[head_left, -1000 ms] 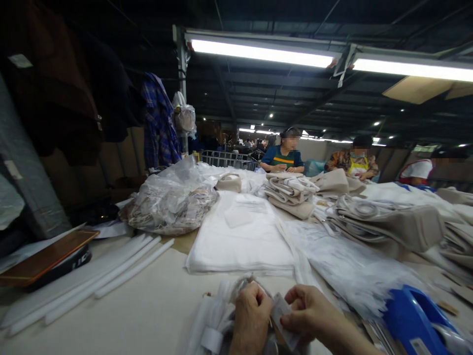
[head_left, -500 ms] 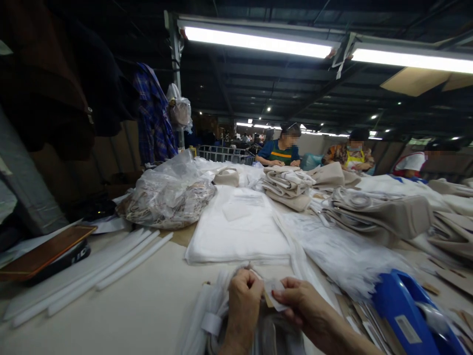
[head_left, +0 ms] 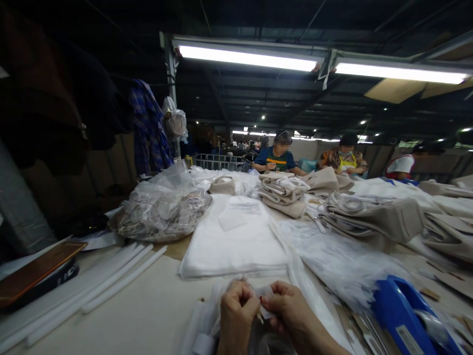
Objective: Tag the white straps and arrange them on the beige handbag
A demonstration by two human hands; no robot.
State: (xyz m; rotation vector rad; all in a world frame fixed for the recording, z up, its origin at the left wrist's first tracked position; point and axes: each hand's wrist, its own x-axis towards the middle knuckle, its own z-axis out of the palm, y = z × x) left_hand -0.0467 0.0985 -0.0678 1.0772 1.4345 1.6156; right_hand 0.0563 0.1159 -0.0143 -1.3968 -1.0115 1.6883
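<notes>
My left hand (head_left: 236, 313) and my right hand (head_left: 288, 309) meet at the bottom middle of the view, both pinched on a small white paper tag (head_left: 264, 298). Beneath them lies a clear plastic bag with white strips (head_left: 207, 325). Just beyond the hands sits a flat stack of folded white cloth (head_left: 236, 236). The fingers of both hands are curled closed around the tag.
A blue tape dispenser (head_left: 402, 315) sits at the lower right. White foam rods (head_left: 92, 291) and a tablet (head_left: 35, 268) lie to the left, a plastic bag of scraps (head_left: 162, 207) behind them. Beige folded bags (head_left: 373, 217) fill the right. Three other people work at the far end.
My two hands have drawn closer together over the tag and sit slightly lower and more to the left in the view. The camera has shifted a little.
</notes>
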